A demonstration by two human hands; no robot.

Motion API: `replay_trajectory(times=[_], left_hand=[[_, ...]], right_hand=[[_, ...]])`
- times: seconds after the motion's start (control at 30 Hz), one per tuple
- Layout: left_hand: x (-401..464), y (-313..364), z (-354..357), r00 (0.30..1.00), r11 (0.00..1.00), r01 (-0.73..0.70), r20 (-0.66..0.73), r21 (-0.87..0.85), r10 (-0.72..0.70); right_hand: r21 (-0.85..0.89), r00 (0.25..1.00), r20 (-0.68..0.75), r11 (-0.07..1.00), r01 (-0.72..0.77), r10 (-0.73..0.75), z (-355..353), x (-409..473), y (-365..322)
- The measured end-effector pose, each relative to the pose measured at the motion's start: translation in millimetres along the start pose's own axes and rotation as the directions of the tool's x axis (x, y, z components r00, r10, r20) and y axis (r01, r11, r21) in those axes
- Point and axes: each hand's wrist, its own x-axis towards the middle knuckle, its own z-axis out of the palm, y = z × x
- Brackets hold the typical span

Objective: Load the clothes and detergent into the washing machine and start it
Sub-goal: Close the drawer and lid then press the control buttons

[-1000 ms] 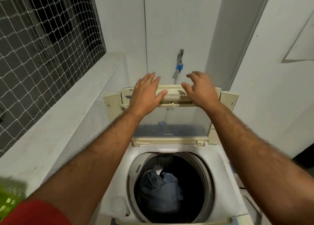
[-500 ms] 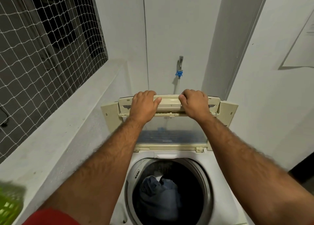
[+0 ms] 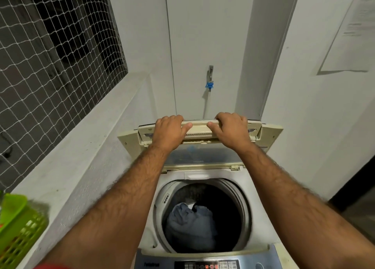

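Note:
A white top-loading washing machine [image 3: 255,203] stands below me with its drum open. Blue-grey clothes [image 3: 188,226] lie in the drum. The cream folding lid [image 3: 199,131] stands raised at the back. My left hand [image 3: 169,131] grips the lid's top edge on the left, fingers curled over it. On the right of that edge my right hand [image 3: 231,129] grips the same way. The control panel [image 3: 211,265] with lit red marks shows at the bottom edge. No detergent is in sight.
A green plastic basket [image 3: 18,228] sits on the grey ledge at the lower left. A netted window [image 3: 50,55] fills the upper left. A tap with a blue fitting [image 3: 210,81] hangs on the wall behind the machine. A dark doorway lies at the lower right.
Both hands went from resting open on the raised lid's edge to gripping it with curled fingers. The view has shifted back, bringing the control panel into sight.

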Motion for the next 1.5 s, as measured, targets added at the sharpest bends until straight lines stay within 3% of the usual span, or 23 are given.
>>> replay_trajectory(times=[0.17, 0.33, 0.73, 1.03, 1.2, 1.37, 1.5], left_hand=[[-32.1, -2.0, -12.1, 0.989, 0.996, -0.085, 0.125, 0.015, 0.083], [-75.6, -5.1, -13.6, 0.949, 0.986, -0.167, 0.271, 0.002, 0.160], [-189.9, 3.5, 11.9, 0.875, 0.985, -0.154, 0.451, -0.082, 0.175], [-253.5, 4.7, 59.3, 0.787, 0.987, -0.132, 0.596, -0.091, 0.160], [-272.5, 1.4, 80.7, 0.759, 0.993, -0.084, 0.639, -0.087, 0.121], [-280.8, 0.2, 92.2, 0.679, 0.995, -0.077, 0.728, -0.060, 0.096], [-288.9, -1.7, 99.3, 0.688, 0.995, -0.064, 0.719, -0.080, 0.102]], right_hand=[[-0.004, 0.996, 0.086, 1.000, -0.015, 0.015, -12.9, -37.1, -7.2], [-0.009, 0.960, 0.278, 0.999, -0.037, 0.038, -24.6, -81.4, -8.7], [0.030, 0.856, 0.511, 0.993, -0.110, 0.079, -2.5, -188.9, -8.3], [-0.074, 0.806, 0.587, 0.996, -0.043, 0.079, 46.3, -260.0, -0.5], [-0.089, 0.796, 0.597, 0.994, -0.060, 0.102, 68.2, -279.7, 7.2], [-0.084, 0.745, 0.653, 0.991, -0.105, 0.134, 82.5, -287.5, 11.4], [-0.049, 0.744, 0.653, 0.988, -0.147, 0.143, 85.2, -292.4, 13.5]])
